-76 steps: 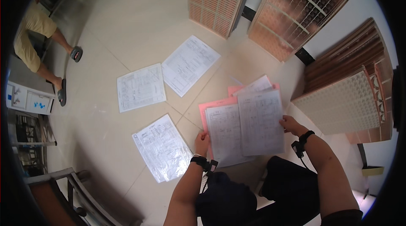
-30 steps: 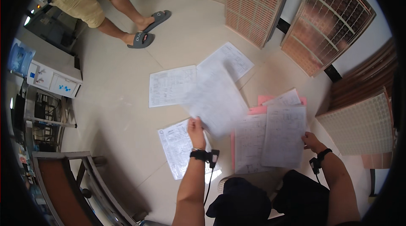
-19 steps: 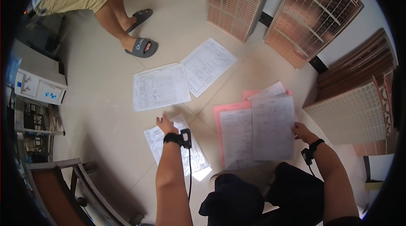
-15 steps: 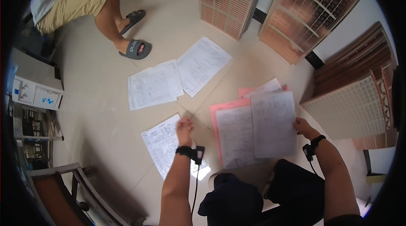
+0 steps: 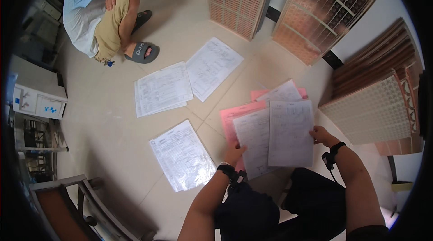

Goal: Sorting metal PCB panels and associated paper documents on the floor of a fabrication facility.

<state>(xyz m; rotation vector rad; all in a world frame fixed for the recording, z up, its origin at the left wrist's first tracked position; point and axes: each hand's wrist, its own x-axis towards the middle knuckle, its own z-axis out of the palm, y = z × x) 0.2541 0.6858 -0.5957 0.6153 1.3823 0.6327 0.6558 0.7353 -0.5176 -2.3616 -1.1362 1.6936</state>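
White, the right sheet (image 5: pixel 291 135), held before the knees (image 5: pixel 315 191), is pinched at its edge by the right hand (image 5: pixel 323 136); the left sheet (image 5: pixel 253 141), overlying pink sheets (image 5: pixel 228 122), is gripped by the left hand (image 5: pixel 233 154), closed at the outer edge. Creasing is best avoided by light, even pressure.

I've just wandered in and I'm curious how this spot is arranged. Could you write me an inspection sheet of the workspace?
Surface: pale tiled floor.
Handled things: left-hand sheet and right-hand sheet, with pink sheets showing behind.
Clutter: glossy paper lying separately; two overlapping paper piles above it.
Fingers: left hand touches the left-hand sheet's edge, grip unclear; right hand pinches the right-hand sheet's edge.
Cables: black cable hanging from the right wrist device.
Surroundings: person squatting upper left; patterned panels leaning along the wall; white cabinet at left.
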